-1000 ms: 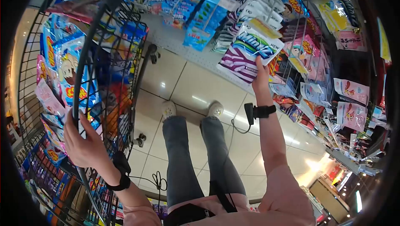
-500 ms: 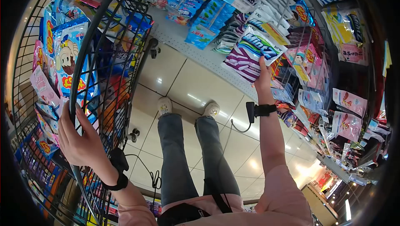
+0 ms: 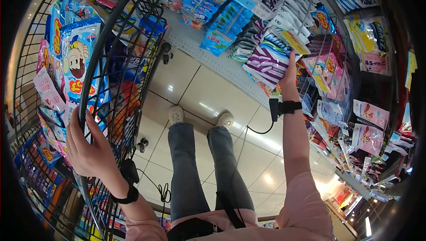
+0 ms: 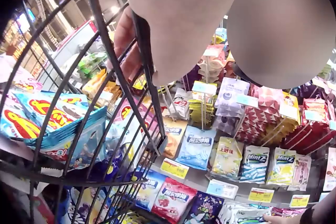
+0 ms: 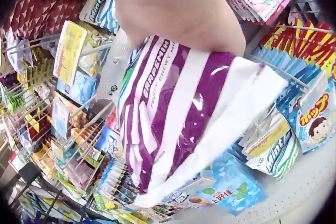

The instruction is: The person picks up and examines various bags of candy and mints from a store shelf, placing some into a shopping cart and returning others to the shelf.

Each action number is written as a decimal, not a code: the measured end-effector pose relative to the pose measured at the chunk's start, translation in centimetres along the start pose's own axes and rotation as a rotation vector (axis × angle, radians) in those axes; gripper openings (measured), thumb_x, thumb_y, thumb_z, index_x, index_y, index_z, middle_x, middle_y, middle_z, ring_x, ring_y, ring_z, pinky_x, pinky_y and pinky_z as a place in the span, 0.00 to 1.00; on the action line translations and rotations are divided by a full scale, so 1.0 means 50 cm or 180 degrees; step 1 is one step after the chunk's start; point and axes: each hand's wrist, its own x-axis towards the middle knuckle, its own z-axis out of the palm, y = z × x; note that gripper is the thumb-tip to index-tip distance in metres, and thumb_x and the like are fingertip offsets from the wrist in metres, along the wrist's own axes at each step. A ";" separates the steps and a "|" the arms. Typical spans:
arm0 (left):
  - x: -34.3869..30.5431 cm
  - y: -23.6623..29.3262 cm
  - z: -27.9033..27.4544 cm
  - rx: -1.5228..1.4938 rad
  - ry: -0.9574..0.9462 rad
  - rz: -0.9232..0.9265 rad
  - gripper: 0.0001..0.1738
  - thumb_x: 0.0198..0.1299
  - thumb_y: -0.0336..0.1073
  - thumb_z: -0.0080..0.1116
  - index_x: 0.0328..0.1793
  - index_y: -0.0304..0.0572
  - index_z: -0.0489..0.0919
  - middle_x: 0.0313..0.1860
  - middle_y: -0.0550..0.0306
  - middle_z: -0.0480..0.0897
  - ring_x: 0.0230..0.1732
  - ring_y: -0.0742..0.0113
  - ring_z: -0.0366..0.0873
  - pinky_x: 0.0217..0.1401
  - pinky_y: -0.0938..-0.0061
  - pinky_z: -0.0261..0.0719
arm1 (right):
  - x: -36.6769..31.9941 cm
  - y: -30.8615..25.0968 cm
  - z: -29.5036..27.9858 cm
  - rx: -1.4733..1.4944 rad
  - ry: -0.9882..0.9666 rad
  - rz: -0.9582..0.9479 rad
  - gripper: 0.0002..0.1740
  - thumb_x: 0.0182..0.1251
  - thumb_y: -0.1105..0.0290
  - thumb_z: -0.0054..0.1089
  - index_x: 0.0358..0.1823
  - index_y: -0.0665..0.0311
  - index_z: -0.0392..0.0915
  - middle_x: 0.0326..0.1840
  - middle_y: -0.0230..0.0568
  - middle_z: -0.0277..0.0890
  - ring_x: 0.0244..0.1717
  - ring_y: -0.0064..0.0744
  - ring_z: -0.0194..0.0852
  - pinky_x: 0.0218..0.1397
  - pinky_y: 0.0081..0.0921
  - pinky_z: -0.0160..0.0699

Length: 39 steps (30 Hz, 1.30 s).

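Note:
In the head view my right hand (image 3: 289,77) holds a purple-and-white MintZ candy bag (image 3: 265,65) by its right side, against the front of hanging white packs (image 3: 290,19) and beside a yellow price tag (image 3: 294,42). The right wrist view shows the bag's striped side (image 5: 191,108) below the hand (image 5: 181,8); the fingertips are hidden there. At the left, my left hand (image 3: 92,151) is curled round the black rim of a wire shopping cart (image 3: 94,59). Its fingers (image 4: 126,37) show behind the cart's wires in the left wrist view.
Candy bags (image 3: 76,63) fill the cart's upper part. Blue packs (image 3: 217,36) hang left of the held bag, pink packs (image 3: 328,65) to its right. A grey perforated shelf edge (image 3: 213,65) runs below. Tiled floor (image 3: 191,85) lies between cart and shelf.
My right hand and the bag have shifted right and slightly up, closer to the hanging packs, and the bag's top has gone partly behind the yellow tag. The left hand keeps its grip.

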 end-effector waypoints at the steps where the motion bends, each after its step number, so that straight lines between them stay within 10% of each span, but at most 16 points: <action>1: 0.000 0.000 0.000 -0.0035 0.0007 0.0000 0.11 0.55 0.42 0.53 0.39 0.45 0.77 0.30 0.64 0.79 0.26 0.67 0.76 0.24 0.75 0.70 | 0.010 0.003 -0.010 0.0085 -0.0109 -0.0081 0.29 0.55 0.48 0.53 0.50 0.61 0.66 0.47 0.40 0.71 0.42 0.36 0.73 0.45 0.33 0.72; 34: 0.000 0.002 0.007 0.0044 -0.0004 -0.0180 0.10 0.52 0.42 0.56 0.35 0.45 0.79 0.27 0.62 0.79 0.24 0.66 0.77 0.23 0.75 0.71 | 0.214 -0.005 -0.036 -0.0375 0.0447 -0.1561 0.30 0.54 0.49 0.56 0.42 0.74 0.71 0.40 0.44 0.74 0.41 0.28 0.72 0.44 0.22 0.70; 36: 0.001 0.005 0.007 0.0003 -0.0032 -0.0241 0.10 0.52 0.42 0.56 0.35 0.45 0.79 0.26 0.63 0.79 0.23 0.67 0.76 0.21 0.75 0.69 | 0.311 0.035 -0.128 -0.3170 0.1313 -0.1972 0.28 0.52 0.50 0.57 0.37 0.74 0.72 0.36 0.48 0.74 0.38 0.29 0.72 0.41 0.21 0.69; 39: 0.007 0.013 -0.004 -0.0189 -0.0358 -0.0463 0.10 0.52 0.42 0.56 0.36 0.47 0.78 0.23 0.65 0.77 0.20 0.68 0.73 0.19 0.75 0.67 | 0.179 0.067 -0.074 -0.2434 0.1229 -0.0872 0.23 0.48 0.52 0.57 0.32 0.68 0.74 0.31 0.45 0.74 0.32 0.31 0.72 0.34 0.24 0.67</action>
